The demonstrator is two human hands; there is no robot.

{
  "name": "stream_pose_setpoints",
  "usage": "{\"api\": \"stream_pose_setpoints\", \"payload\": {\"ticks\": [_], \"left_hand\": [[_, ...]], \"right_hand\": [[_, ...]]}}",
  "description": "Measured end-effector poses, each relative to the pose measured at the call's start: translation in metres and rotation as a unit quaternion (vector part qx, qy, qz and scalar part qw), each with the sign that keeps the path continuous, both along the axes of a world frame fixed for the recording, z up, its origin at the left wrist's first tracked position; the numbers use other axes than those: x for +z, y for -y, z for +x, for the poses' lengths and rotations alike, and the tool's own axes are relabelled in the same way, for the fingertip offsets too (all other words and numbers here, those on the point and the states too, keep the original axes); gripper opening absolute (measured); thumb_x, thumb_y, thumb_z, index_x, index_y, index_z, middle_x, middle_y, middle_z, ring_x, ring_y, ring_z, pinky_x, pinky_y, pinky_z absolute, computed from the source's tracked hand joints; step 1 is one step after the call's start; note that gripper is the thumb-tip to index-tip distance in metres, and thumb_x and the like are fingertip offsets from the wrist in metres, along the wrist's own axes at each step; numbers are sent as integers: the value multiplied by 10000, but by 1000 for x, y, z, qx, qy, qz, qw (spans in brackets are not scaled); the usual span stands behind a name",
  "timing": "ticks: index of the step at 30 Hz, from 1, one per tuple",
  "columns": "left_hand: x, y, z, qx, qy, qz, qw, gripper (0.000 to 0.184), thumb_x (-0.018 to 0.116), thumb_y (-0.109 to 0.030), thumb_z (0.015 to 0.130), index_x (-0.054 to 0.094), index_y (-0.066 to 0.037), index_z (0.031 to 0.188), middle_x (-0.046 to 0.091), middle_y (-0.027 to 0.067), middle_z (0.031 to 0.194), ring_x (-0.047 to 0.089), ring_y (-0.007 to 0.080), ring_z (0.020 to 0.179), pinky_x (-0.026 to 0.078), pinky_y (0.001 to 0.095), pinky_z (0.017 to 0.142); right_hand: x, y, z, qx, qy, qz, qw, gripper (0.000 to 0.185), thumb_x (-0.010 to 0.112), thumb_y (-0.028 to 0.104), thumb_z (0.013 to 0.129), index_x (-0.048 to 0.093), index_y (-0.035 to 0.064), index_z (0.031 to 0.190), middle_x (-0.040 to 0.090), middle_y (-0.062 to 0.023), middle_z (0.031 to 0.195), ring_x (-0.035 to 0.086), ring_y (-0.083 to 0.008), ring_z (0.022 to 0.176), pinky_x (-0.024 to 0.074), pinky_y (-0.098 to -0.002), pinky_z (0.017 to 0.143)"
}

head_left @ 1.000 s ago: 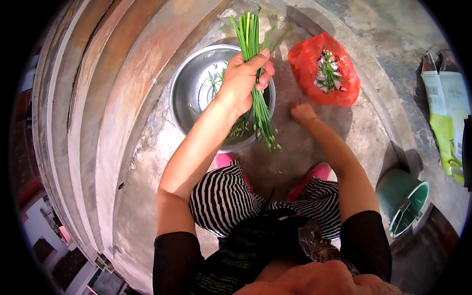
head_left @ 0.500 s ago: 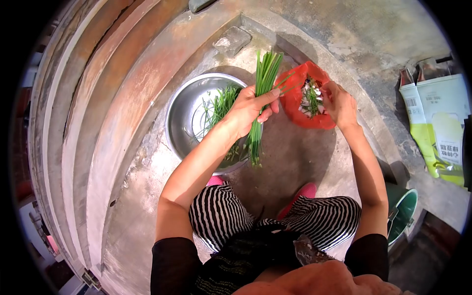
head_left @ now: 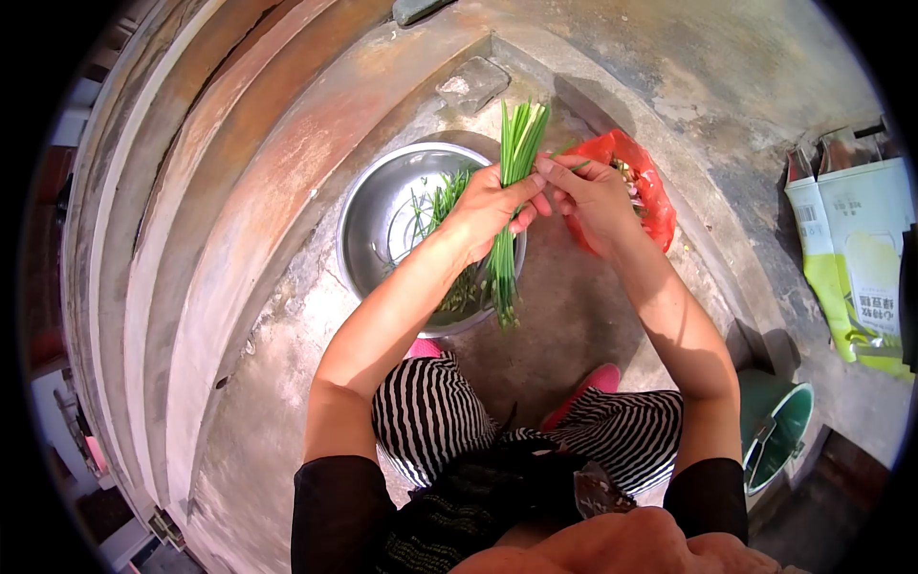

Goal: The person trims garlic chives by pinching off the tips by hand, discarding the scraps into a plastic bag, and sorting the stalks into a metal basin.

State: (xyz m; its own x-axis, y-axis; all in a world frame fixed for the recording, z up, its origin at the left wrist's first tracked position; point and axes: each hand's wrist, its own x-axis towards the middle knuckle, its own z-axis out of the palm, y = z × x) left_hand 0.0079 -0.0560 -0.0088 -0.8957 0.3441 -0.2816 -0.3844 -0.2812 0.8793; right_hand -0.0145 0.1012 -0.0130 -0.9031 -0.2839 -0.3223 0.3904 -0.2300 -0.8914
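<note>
My left hand (head_left: 490, 212) is closed round an upright bunch of green chives (head_left: 522, 143), its tips above my fingers and the other ends hanging below. Right beside it, my right hand (head_left: 595, 199) pinches a thin chive stalk (head_left: 579, 165), with thumb and fingertips at the bunch's side. Under my left forearm sits a steel basin (head_left: 356, 239) with loose chives (head_left: 446, 196) in it. A red plastic bag (head_left: 658, 196) stands open behind my right hand, which hides much of its contents; white and green scraps show inside.
A grey stone (head_left: 474, 84) lies beyond the basin. Concrete steps (head_left: 239, 220) rise on the left. On the right are a green bucket (head_left: 779, 440) and a white-and-green printed bag (head_left: 865, 258). My pink shoes (head_left: 598, 378) are below the basin and bag.
My right hand has moved left from the red bag to the bunch and now pinches beside my left hand. My left hand keeps its hold on the chives. The view has shifted slightly.
</note>
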Motion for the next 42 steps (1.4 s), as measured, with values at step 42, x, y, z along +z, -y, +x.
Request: {"api": "stream_pose_setpoints", "payload": {"ticks": [42], "left_hand": [[24, 25, -9, -1, 23, -74, 997, 112, 597, -144, 867, 595, -39, 904, 540, 31, 612, 400, 42, 463, 277, 199, 403]], "right_hand": [[39, -32, -14, 32, -232, 173, 957, 103, 657, 83, 817, 632, 8, 882, 639, -5, 740, 586, -65, 638, 484, -208, 585]]}}
